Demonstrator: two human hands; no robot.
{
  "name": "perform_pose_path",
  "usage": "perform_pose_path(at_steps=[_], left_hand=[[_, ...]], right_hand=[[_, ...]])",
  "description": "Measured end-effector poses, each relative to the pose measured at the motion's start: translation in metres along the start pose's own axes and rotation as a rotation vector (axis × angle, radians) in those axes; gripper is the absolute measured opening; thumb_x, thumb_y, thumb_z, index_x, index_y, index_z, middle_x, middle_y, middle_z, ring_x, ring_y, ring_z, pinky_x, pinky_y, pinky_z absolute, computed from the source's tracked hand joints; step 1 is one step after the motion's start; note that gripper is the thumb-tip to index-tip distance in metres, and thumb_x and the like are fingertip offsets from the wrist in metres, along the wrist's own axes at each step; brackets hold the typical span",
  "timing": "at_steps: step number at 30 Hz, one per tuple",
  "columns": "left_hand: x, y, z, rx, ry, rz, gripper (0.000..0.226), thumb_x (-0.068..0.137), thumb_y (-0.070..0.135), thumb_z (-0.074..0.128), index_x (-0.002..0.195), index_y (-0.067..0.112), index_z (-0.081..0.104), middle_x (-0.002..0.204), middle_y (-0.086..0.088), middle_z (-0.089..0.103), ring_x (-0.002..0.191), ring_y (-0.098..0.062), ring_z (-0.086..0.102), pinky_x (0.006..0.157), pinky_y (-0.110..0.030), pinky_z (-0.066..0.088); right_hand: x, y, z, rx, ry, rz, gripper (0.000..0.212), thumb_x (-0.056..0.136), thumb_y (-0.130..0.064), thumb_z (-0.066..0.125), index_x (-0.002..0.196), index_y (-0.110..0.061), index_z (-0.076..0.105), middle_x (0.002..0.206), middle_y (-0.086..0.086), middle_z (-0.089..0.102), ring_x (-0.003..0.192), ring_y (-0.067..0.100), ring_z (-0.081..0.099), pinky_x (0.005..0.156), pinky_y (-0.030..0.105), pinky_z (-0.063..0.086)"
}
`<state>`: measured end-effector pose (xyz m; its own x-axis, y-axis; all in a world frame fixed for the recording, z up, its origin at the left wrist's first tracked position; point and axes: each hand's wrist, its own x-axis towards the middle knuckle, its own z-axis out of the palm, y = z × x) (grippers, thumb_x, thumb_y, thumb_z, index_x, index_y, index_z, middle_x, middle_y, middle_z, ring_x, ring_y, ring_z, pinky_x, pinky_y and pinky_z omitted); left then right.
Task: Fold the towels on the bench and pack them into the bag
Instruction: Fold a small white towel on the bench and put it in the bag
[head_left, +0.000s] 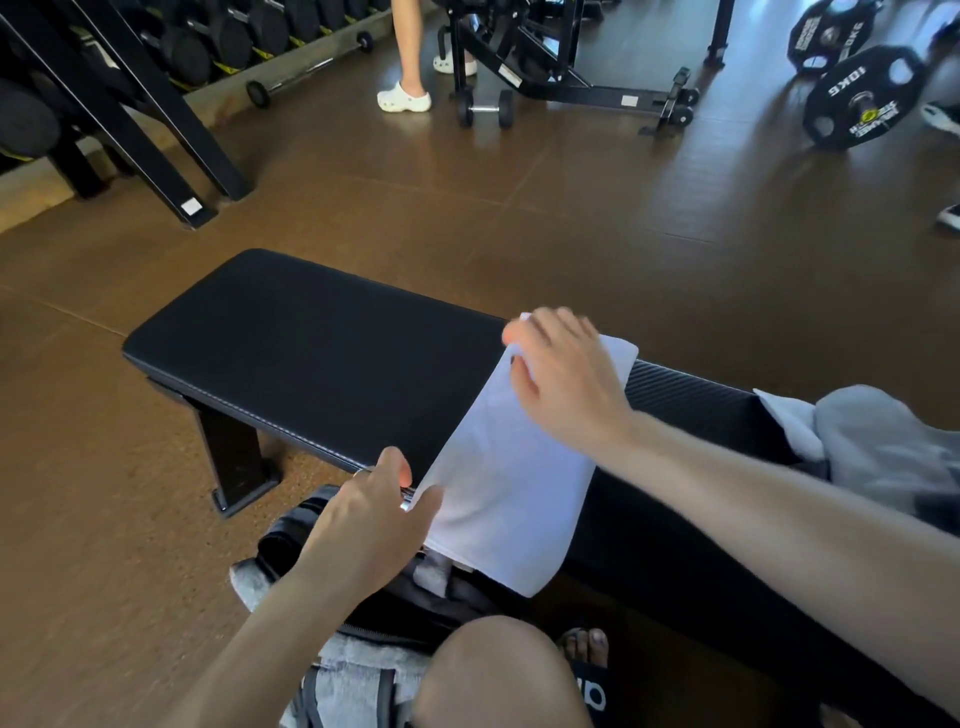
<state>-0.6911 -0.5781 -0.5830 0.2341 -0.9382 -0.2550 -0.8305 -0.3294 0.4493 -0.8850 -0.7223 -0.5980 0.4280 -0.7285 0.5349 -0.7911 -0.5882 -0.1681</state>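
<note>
A white towel (506, 483) hangs across the near edge of the black padded bench (311, 343), folded into a long strip. My right hand (563, 376) pinches its far corner above the bench top. My left hand (371, 519) pinches its near left edge, just above the dark bag (395, 603) that stands open on the floor below the bench. A bit of grey cloth shows inside the bag. At the right end of the bench lies a heap of grey and white towels (872, 447).
A black rack leg (171, 130) stands left of the bench with dumbbells behind it. A person in white clogs (405, 96) stands at the back near a machine and a small dumbbell (485, 109). Weight plates (862, 96) lean at the far right. My knee and sandalled foot (587, 654) are beside the bag.
</note>
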Motion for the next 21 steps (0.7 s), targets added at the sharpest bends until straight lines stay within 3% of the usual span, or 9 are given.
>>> perform_pose_path(at_steps=[3, 6, 9, 12, 15, 18, 21], left_hand=[[0.006, 0.002, -0.001, 0.073, -0.035, 0.016, 0.027, 0.097, 0.044, 0.053, 0.09, 0.019, 0.045, 0.086, -0.001, 0.062, 0.083, -0.022, 0.057, 0.073, -0.037, 0.046], [0.009, 0.007, 0.0, 0.048, -0.042, 0.011, 0.025, 0.098, 0.037, 0.054, 0.087, 0.016, 0.045, 0.081, -0.004, 0.057, 0.081, -0.026, 0.054, 0.069, -0.038, 0.042], [0.009, 0.008, 0.004, 0.013, -0.031, -0.013, 0.022, 0.099, 0.03, 0.054, 0.089, 0.011, 0.047, 0.077, -0.004, 0.053, 0.079, -0.027, 0.05, 0.062, -0.035, 0.034], [0.008, 0.011, 0.004, -0.04, -0.016, -0.025, 0.019, 0.098, 0.026, 0.056, 0.091, 0.009, 0.049, 0.079, -0.005, 0.054, 0.076, -0.024, 0.048, 0.058, -0.028, 0.035], [0.007, 0.01, 0.0, -0.091, -0.023, -0.032, 0.018, 0.096, 0.027, 0.06, 0.09, 0.012, 0.054, 0.091, -0.005, 0.06, 0.085, -0.025, 0.055, 0.064, -0.032, 0.041], [0.006, 0.012, -0.004, -0.363, -0.068, -0.046, 0.016, 0.093, 0.019, 0.067, 0.088, 0.008, 0.056, 0.095, -0.012, 0.06, 0.087, -0.029, 0.062, 0.076, -0.045, 0.061], [0.0, 0.023, -0.002, -0.587, -0.194, -0.091, 0.017, 0.092, 0.008, 0.069, 0.099, 0.006, 0.053, 0.103, -0.017, 0.056, 0.085, -0.026, 0.067, 0.076, -0.041, 0.064]], right_hand=[[-0.063, -0.037, -0.036, 0.149, -0.167, -0.111, 0.016, 0.086, -0.023, 0.054, 0.094, -0.012, 0.062, 0.09, 0.002, 0.057, 0.085, 0.027, 0.052, 0.077, 0.041, 0.045], [-0.114, -0.053, -0.057, 0.077, -0.362, -0.209, 0.048, 0.081, -0.042, 0.059, 0.119, -0.014, 0.06, 0.112, 0.004, 0.057, 0.103, 0.025, 0.051, 0.096, 0.037, 0.042], [-0.132, -0.053, -0.053, -0.119, -0.501, -0.245, 0.063, 0.077, -0.029, 0.061, 0.135, -0.011, 0.047, 0.13, 0.008, 0.048, 0.122, 0.03, 0.045, 0.114, 0.044, 0.03], [-0.138, -0.047, -0.042, -0.21, -0.432, -0.288, 0.056, 0.078, -0.011, 0.058, 0.133, -0.01, 0.046, 0.134, 0.011, 0.047, 0.124, 0.033, 0.045, 0.117, 0.047, 0.027], [-0.146, -0.038, -0.041, -0.149, -0.283, -0.309, 0.043, 0.085, -0.013, 0.058, 0.128, -0.012, 0.055, 0.132, 0.01, 0.054, 0.122, 0.031, 0.051, 0.116, 0.046, 0.031], [-0.153, -0.026, -0.047, -0.1, -0.185, -0.276, 0.043, 0.082, -0.016, 0.069, 0.125, -0.011, 0.065, 0.13, 0.009, 0.064, 0.122, 0.028, 0.058, 0.116, 0.044, 0.036], [-0.16, -0.003, -0.058, -0.086, -0.187, -0.246, 0.046, 0.083, -0.019, 0.071, 0.128, -0.01, 0.066, 0.133, 0.01, 0.065, 0.126, 0.027, 0.059, 0.117, 0.044, 0.036]])
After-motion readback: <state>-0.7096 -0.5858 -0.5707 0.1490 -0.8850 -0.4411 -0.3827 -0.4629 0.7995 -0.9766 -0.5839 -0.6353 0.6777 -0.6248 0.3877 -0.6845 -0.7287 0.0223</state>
